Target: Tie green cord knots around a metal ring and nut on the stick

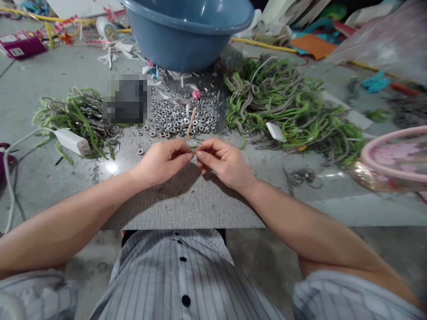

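Note:
My left hand (163,161) and my right hand (225,162) meet over the near middle of the table, thumbs and forefingers pinched together. Between the fingertips a bit of green cord (192,144) shows; most of it is hidden by my fingers. Just beyond them a thin wooden stick (191,123) leans up among many small metal nuts (170,118). One loose nut (140,152) lies left of my left hand. To the right is a big heap of green and grey cords (283,98). A smaller bundle of such cords with metal rings (76,113) lies left.
A large blue basin (183,38) stands at the back. A white adapter with a cable (72,141) rests on the left bundle, beside a blurred-out dark object (126,98). At right are a pink-rimmed basket (396,153) and clear plastic (383,44). The table's front edge is near my body.

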Tool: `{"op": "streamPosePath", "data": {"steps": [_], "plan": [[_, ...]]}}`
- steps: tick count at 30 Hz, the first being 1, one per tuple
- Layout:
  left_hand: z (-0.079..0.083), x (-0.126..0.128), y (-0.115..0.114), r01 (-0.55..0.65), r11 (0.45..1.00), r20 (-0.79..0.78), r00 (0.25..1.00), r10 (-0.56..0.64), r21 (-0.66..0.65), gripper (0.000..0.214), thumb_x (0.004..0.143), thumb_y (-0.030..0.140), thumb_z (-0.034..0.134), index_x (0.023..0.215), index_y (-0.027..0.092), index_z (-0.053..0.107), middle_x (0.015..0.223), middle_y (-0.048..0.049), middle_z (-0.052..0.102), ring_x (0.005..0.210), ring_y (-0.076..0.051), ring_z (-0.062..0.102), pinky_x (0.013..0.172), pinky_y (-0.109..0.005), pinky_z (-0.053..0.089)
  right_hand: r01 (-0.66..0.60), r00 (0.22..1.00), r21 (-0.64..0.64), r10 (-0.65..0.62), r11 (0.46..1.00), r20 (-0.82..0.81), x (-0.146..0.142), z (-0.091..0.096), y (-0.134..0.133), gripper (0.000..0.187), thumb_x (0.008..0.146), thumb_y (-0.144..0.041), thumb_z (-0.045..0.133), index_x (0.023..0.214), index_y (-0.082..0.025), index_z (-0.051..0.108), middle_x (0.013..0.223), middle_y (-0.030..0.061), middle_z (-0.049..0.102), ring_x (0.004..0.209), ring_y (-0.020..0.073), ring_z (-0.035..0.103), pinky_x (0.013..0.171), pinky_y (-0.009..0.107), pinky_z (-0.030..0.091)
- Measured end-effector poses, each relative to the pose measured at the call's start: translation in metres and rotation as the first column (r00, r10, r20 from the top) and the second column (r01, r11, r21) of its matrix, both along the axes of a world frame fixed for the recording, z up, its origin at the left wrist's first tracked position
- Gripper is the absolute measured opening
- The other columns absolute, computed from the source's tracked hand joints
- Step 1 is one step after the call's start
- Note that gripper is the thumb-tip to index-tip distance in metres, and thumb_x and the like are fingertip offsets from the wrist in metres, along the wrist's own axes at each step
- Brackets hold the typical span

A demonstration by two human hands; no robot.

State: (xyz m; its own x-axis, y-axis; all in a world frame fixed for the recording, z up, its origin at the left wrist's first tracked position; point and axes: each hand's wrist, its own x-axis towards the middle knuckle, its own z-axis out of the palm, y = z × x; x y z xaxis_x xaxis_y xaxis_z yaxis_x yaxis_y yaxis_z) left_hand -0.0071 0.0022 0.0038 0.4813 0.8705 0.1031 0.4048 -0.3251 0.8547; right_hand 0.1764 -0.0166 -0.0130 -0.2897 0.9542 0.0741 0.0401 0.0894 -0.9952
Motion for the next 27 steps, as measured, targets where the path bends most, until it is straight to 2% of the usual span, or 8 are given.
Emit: {"op": "streamPosePath", "data": {"steps": [3, 6, 8, 12, 15, 19, 24, 27], "plan": [[0.001, -0.001, 0.001, -0.044, 0.999, 0.028, 0.999, 0.044, 0.006, 0.015, 0.082, 0.027, 0.057, 0.07, 0.018, 0.056, 0.057, 0.0044, 0.046, 0.053, -0.009, 0.038, 0.052, -0.024, 0.03, 0.072, 0.985, 0.2, -0.101, 0.977, 0.139, 0.007, 0.001, 0.005, 0.025, 0.087, -0.047, 0.062, 0.088, -0.023, 0.059, 0.072, -0.0022, 0.062, 0.064, 0.0117, 0.057, 0.061, 0.028, 0.048], [0.004, -0.003, 0.003, -0.098, 0.995, 0.08, 0.992, 0.098, -0.005, 0.015, 0.082, 0.026, 0.058, 0.07, 0.019, 0.055, 0.057, 0.0046, 0.044, 0.053, -0.009, 0.037, 0.052, -0.025, 0.029, 0.06, 0.897, 0.486, -0.261, 0.872, 0.358, 0.018, -0.004, 0.017, 0.018, 0.091, -0.039, 0.057, 0.09, -0.023, 0.063, 0.086, 0.0034, 0.067, 0.084, 0.0184, 0.061, 0.078, 0.036, 0.048], [0.005, -0.004, 0.005, -0.114, 0.993, 0.094, 0.989, 0.115, -0.017, 0.014, 0.082, 0.025, 0.058, 0.069, 0.019, 0.054, 0.055, 0.0048, 0.043, 0.051, -0.009, 0.036, 0.052, -0.025, 0.028, -0.008, 0.801, 0.599, -0.353, 0.801, 0.483, 0.025, -0.011, 0.026, 0.015, 0.09, -0.035, 0.056, 0.087, -0.023, 0.065, 0.092, 0.0062, 0.068, 0.094, 0.023, 0.061, 0.086, 0.041, 0.046], [0.007, -0.005, 0.006, -0.125, 0.992, 0.08, 0.989, 0.127, -0.028, 0.014, 0.083, 0.025, 0.057, 0.07, 0.019, 0.054, 0.055, 0.0049, 0.042, 0.049, -0.009, 0.031, 0.048, -0.024, 0.025, -0.114, 0.602, 0.596, -0.422, 0.795, 0.678, 0.031, -0.022, 0.037, 0.009, 0.085, -0.025, 0.059, 0.086, -0.021, 0.068, 0.1, 0.0098, 0.07, 0.099, 0.0279, 0.061, 0.087, 0.044, 0.045], [0.007, -0.006, 0.006, -0.141, 0.99, 0.076, 0.987, 0.142, -0.014, 0.014, 0.082, 0.025, 0.057, 0.07, 0.019, 0.053, 0.055, 0.0048, 0.042, 0.049, -0.008, 0.032, 0.048, -0.024, 0.025, -0.162, 0.52, 0.568, -0.419, 0.807, 0.744, 0.031, -0.025, 0.04, 0.008, 0.084, -0.022, 0.06, 0.08, -0.021, 0.067, 0.096, 0.01, 0.071, 0.094, 0.0279, 0.061, 0.084, 0.044, 0.044], [0.006, -0.006, 0.007, -0.152, 0.988, 0.066, 0.986, 0.15, 0.034, 0.014, 0.081, 0.027, 0.058, 0.072, 0.018, 0.056, 0.065, 0.0007, 0.056, 0.061, -0.011, 0.047, 0.058, -0.024, 0.037, -0.169, 0.533, 0.581, -0.422, 0.796, 0.733, 0.028, -0.024, 0.038, 0.015, 0.088, -0.023, 0.054, 0.075, -0.022, 0.062, 0.094, 0.0083, 0.072, 0.093, 0.0266, 0.061, 0.083, 0.043, 0.041], [0.008, -0.008, 0.007, -0.075, 0.989, 0.077, 0.995, 0.066, 0.124, 0.012, 0.081, 0.029, 0.059, 0.076, 0.018, 0.058, 0.099, -0.0084, 0.069, 0.098, -0.019, 0.061, 0.091, -0.033, 0.045, -0.083, 0.679, 0.703, -0.476, 0.707, 0.559, 0.02, -0.013, 0.025, 0.018, 0.097, -0.029, 0.044, 0.085, -0.025, 0.056, 0.092, 0.0029, 0.072, 0.095, 0.0218, 0.063, 0.092, 0.043, 0.035], [0.009, -0.008, 0.008, 0.029, 0.987, 0.062, 0.997, -0.039, 0.156, 0.012, 0.081, 0.027, 0.059, 0.074, 0.018, 0.059, 0.1, -0.008, 0.07, 0.104, -0.02, 0.061, 0.097, -0.035, 0.043, -0.085, 0.754, 0.737, -0.441, 0.67, 0.487, 0.017, -0.006, 0.017, 0.021, 0.098, -0.036, 0.042, 0.085, -0.026, 0.055, 0.085, 0.002, 0.07, 0.088, 0.0199, 0.063, 0.091, 0.041, 0.038]]}}
